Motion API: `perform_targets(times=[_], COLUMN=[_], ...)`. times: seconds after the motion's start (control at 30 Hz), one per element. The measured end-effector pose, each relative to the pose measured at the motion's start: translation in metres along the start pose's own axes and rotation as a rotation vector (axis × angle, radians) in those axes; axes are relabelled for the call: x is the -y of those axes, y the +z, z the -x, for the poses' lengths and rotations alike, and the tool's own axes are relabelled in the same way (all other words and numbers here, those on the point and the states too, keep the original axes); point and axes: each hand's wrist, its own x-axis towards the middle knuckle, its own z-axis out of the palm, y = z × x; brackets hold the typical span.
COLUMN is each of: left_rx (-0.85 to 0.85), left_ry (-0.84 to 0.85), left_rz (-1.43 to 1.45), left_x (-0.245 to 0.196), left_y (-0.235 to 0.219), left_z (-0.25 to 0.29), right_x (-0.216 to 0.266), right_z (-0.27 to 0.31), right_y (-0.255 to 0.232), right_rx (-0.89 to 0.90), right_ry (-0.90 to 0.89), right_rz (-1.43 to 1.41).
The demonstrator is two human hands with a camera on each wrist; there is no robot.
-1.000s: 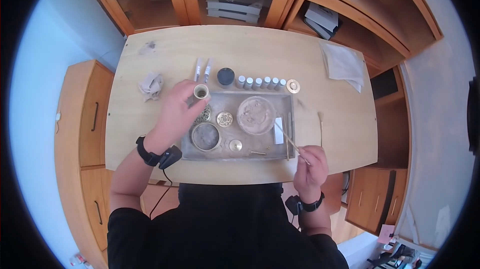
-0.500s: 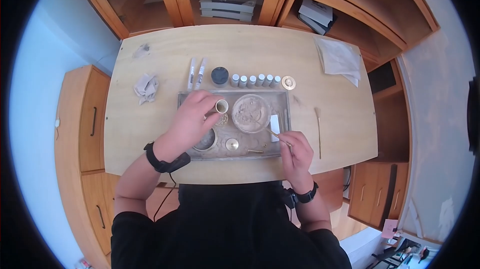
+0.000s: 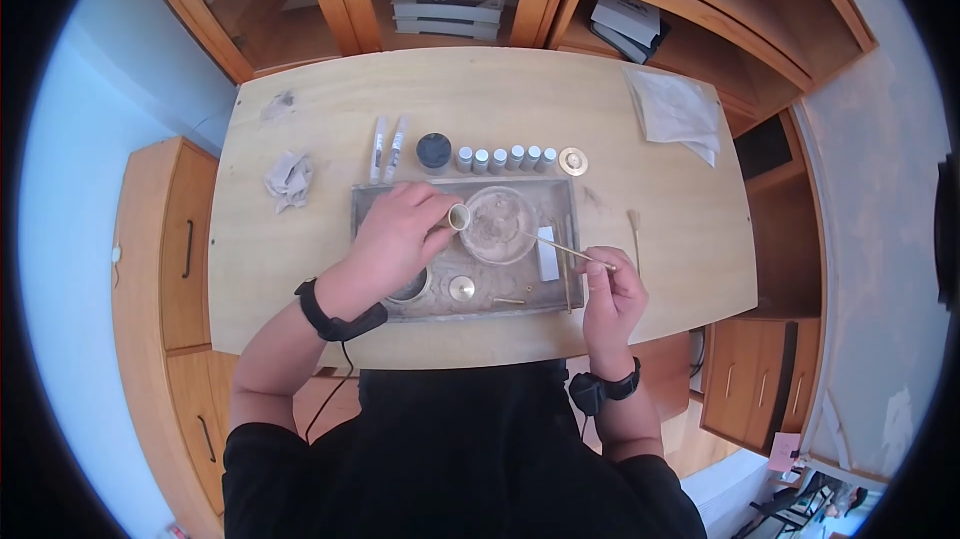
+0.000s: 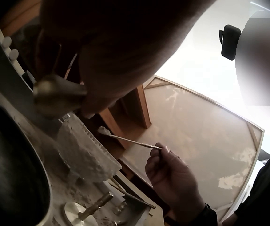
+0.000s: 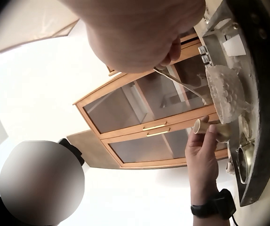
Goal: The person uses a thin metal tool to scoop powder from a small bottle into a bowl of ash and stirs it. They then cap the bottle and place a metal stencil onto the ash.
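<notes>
My left hand (image 3: 398,229) grips a small flared brass vase (image 3: 459,218) at the left rim of the clear bowl (image 3: 503,261), its mouth facing up and toward me. Pale grey ash (image 3: 497,219) lies inside the bowl. In my right hand (image 3: 613,299) is a slim brass spoon (image 3: 565,247), pinched by its handle between thumb and fingers. A pale clump sits on the spoon's tip (image 4: 104,131), raised above the bowl's rim in the left wrist view. Below the left hand, a round brass pot (image 3: 413,289) is partly hidden.
The grey tray (image 3: 470,316) under the bowl also bears a knobbed brass lid (image 3: 461,288), a white slab (image 3: 547,255) and thin brass pieces (image 3: 508,301). Several small jars (image 3: 500,161) and a dark jar (image 3: 434,153) line its back. A brush (image 3: 636,239) lies right.
My left hand has carried the vase rightward and down from the tray's left side to the bowl. The spoon dipped into the bowl, then lifted out toward the right.
</notes>
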Motion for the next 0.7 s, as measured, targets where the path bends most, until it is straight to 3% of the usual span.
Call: perform_targets(times=[0.23, 0.53, 0.7], left_rx=[0.041, 0.049, 0.064], left_ry=[-0.024, -0.053, -0.069], left_rz=[0.037, 0.094, 0.081], left_x=[0.003, 0.004, 0.003], left_y=[0.006, 0.006, 0.007], left_z=[-0.005, -0.008, -0.008], right_x=[0.014, 0.031, 0.035], right_z=[-0.011, -0.027, -0.035], right_y=[0.000, 0.014, 0.022], right_rx=[-0.011, 0.149, 0.256], right_ry=[-0.046, -0.067, -0.289], right_rz=[-0.122, -0.010, 0.207])
